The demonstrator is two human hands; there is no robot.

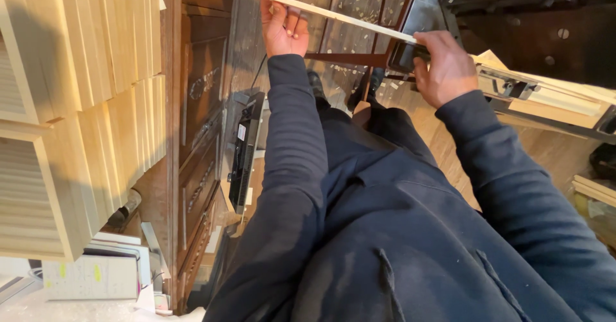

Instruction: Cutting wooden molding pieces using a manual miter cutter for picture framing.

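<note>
Thin pale wooden slat [340,17], running from 11 o'clock toward 1 o'clock, held level above a shaving-strewn floor [359,1]. Left hand [284,28] curled round the far end, fingers pressed onto it; right hand [443,65] closed at the near end beside a dark machine [539,26]. Judged light, stiff along its length, apt to snap if flexed; best gripped at both ends. Stacked pale boards [90,71] at 9 o'clock.
</note>
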